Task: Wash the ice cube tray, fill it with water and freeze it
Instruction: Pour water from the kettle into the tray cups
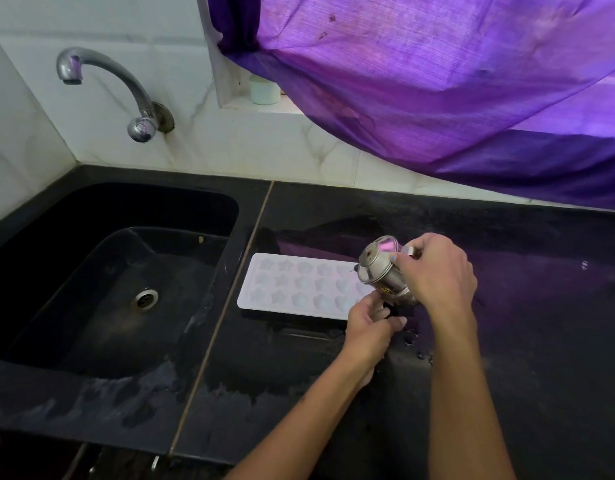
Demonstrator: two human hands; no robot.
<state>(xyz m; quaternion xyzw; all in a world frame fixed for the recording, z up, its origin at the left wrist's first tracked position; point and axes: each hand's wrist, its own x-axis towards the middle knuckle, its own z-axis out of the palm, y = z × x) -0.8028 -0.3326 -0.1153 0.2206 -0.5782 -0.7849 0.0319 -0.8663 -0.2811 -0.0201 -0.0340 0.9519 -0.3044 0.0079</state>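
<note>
Your ice cube tray [292, 289] lies flat on the black worktop [527, 306], just beside the seam that divides the counter slab from the sink [91, 271] slab, long side roughly parallel to the worktop's front edge. The tray is white; its cells are star- and heart-shaped. Whether the cells hold water cannot be told. Your right hand [437, 271] grips a small steel cup [382, 268], fingers curled round its body and rim, and holds it tipped on its side over the tray's right end, mouth facing left toward the sink. The cup hides the rightmost cells. No stream of water can be made out at the lip. Your left hand [370, 322] sits at the tray's near right corner, fingers curled inward with the tips at the tray's edge; it seems to pinch that corner, though the cup and fingers cover the actual contact. Both forearms come in from the lower right of the head view. The worktop near its front edge shows wet patches, and small drops lie just right of your left hand. The sink basin is black, with a metal drain [146, 299] near its middle. A chrome tap [108, 88] projects from the white tiled wall above the sink's back edge. A purple curtain [437, 81] hangs over the worktop's back right corner, and a small pale container [264, 90] stands on the ledge behind it.
</note>
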